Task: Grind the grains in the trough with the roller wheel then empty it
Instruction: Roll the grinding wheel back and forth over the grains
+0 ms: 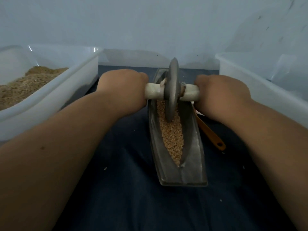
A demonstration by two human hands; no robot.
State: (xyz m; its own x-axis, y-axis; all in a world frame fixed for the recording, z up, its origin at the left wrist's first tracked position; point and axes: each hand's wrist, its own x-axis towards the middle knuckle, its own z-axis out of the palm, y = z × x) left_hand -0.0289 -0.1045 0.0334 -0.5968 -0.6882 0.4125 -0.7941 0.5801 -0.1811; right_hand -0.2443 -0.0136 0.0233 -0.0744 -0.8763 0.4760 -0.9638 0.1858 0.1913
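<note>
**Left grip (123,88) and right grip (221,95) clenched on the roller wheel (173,90)**

Each clasps one end of the white axle (152,92); the wheel stands upright in the far half of the metal trough (195,147). Grains (173,139) in the near groove look mostly whole, so grinding seems unfinished: press evenly on both ends, keep the disc vertical, roll the full length.

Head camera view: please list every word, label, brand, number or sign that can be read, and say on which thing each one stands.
None: no word, label, brand, number or sign can be read in this view.
The roller wheel, the metal trough, the left bin, the right bin and the orange handle all look plain.
</note>
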